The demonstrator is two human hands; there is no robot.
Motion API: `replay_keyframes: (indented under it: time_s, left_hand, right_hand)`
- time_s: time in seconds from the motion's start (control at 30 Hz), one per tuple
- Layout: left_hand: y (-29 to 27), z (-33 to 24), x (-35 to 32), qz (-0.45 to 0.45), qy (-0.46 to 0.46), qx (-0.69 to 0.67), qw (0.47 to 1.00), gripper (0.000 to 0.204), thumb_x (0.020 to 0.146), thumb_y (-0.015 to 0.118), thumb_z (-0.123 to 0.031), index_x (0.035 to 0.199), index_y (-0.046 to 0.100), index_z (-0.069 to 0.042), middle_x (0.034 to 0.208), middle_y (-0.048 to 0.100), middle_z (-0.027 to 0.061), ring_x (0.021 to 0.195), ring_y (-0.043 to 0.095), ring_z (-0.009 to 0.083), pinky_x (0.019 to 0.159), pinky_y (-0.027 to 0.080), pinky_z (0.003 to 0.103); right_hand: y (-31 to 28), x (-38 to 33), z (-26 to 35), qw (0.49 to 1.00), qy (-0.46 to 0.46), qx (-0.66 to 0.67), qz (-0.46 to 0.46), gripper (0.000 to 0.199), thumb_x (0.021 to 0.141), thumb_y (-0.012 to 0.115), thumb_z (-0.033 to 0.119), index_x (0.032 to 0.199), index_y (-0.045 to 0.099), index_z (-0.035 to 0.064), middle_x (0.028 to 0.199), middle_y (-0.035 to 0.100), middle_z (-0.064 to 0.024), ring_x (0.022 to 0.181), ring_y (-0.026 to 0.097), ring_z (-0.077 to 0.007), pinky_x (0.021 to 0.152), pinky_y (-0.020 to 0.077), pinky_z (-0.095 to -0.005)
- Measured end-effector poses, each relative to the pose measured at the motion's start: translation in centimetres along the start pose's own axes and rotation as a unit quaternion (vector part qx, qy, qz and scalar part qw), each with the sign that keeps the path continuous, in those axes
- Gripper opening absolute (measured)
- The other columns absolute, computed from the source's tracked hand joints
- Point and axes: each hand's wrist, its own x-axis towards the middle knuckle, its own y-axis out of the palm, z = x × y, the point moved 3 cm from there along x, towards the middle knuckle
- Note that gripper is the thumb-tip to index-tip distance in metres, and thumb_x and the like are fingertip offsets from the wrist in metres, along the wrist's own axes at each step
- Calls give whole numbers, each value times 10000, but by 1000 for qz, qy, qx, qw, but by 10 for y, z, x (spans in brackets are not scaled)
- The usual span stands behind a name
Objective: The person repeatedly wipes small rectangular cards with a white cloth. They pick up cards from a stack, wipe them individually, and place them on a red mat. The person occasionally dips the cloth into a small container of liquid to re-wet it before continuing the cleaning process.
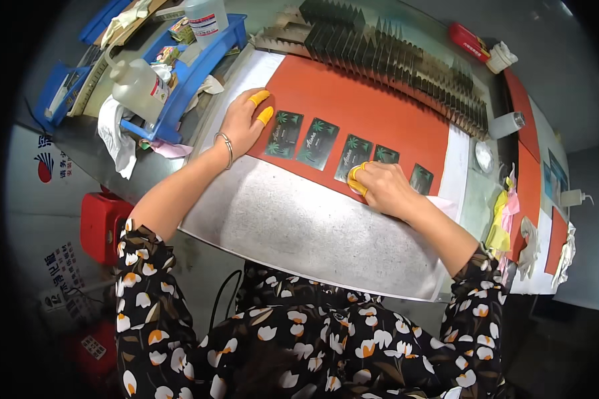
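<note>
orange mat on the desk is carrying a row of dark cards; the left hand is lying flat, holding nothing, beside the end card, while the right hand, curled, is pressing a middle card, best rubbed flat evenly.

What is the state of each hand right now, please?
Left hand: open, lying flat on the orange mat, fingertips beside a dark green card, holding nothing.
Right hand: curled, pressing on another card; a real grip cannot be told.
</note>
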Motion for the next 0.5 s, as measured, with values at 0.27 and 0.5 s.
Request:
replay_keyframes:
  time_s: [0.27, 0.5]
  left_hand:
    - [-3, -1, 0, 11, -14, 8, 1000, 306, 813, 527, -118, 1086, 527, 20, 1156, 513, 166, 1047, 493, 337, 915, 384, 366]
    - [1, 2, 5, 3, -7, 12, 1000, 331, 786, 569, -154, 1074, 540, 5, 1138, 522, 158, 1061, 475, 324, 933, 362, 383]
  right_hand:
    - [7, 33, -8, 1000, 9, 4, -3, 72, 733, 583, 115, 758, 562, 52, 688, 564, -144, 648, 582, -326, 547, 452, -435]
    - [-11, 69, -34, 992, 124, -21, -10, 94, 743, 581, 153, 741, 574, 59, 717, 590, -135, 652, 587, -322, 576, 465, -427]
